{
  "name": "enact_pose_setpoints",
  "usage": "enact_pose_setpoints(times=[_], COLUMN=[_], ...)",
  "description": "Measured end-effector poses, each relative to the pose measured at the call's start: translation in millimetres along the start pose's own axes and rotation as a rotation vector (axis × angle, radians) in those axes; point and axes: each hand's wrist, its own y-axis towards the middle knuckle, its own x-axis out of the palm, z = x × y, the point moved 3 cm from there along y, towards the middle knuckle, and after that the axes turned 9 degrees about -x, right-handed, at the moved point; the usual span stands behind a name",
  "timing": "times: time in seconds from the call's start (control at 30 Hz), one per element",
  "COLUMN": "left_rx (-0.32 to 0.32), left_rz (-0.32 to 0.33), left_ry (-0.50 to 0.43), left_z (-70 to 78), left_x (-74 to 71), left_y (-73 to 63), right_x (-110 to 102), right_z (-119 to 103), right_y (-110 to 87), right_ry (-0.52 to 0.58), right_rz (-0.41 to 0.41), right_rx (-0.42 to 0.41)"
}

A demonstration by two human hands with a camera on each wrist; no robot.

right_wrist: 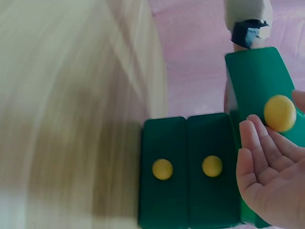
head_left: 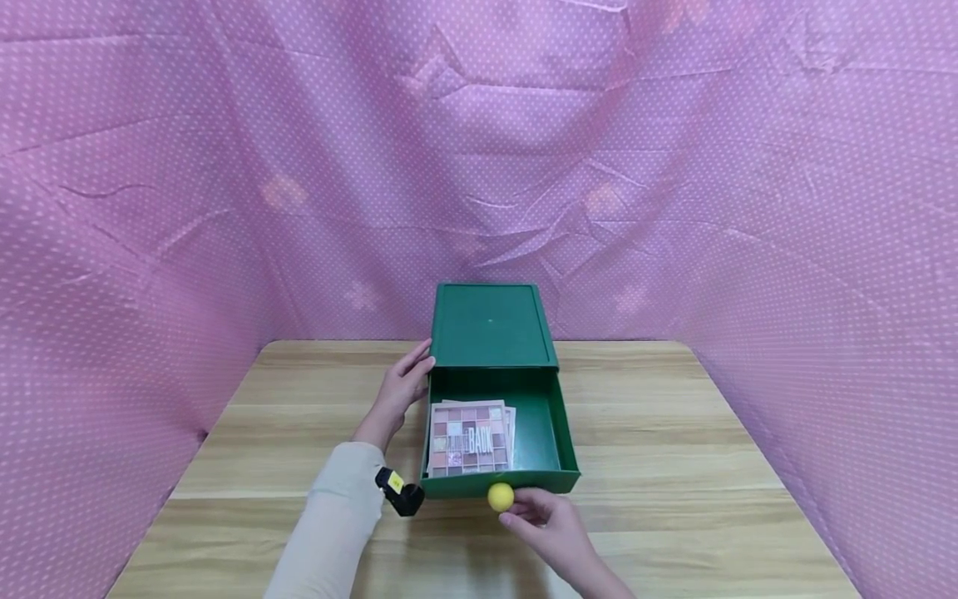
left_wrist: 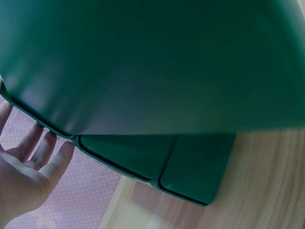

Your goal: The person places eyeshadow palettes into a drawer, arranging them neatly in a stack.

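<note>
A green drawer cabinet (head_left: pixel 490 324) stands on the table, its top drawer (head_left: pixel 540 428) pulled out toward me. Inside, on the left, lie stacked eyeshadow palettes (head_left: pixel 470 438); the top one has a grid of pink, brown and glittery squares and the word BACK. My left hand (head_left: pixel 392 399) rests its fingertips against the cabinet's left side, fingers fairly straight in the left wrist view. At the drawer front, my right hand (head_left: pixel 552 528) pinches the round yellow knob (right_wrist: pixel 279 113) between thumb and index finger, the other fingers extended.
Two lower drawers with yellow knobs (right_wrist: pixel 162 169) are closed beneath the pulled-out one. The wooden table (head_left: pixel 674 466) extends on both sides of the cabinet. Pink dotted cloth (head_left: pixel 479 166) hangs behind and at the sides. A black wrist camera (head_left: pixel 400 492) sits by the left sleeve.
</note>
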Motion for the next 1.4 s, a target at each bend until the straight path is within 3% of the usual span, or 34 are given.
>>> enact_pose_setpoints(times=[0.5, 0.77, 1.4], left_rx=[-0.004, -0.005, 0.014], left_rz=[-0.016, -0.018, -0.036], left_ry=[0.004, -0.002, -0.012], left_z=[0.7, 1.6, 3.9], left_x=[-4.0, -5.3, -6.9], left_y=[2.8, 3.7, 6.1], right_x=[12, 13, 10], right_z=[-1, -3, -8], right_y=[6.4, 11.8, 52.4], right_ry=[0.015, 0.041, 0.102], right_rz=[0.088, 0.120, 0.165], right_rx=[0.073, 0.073, 0.033])
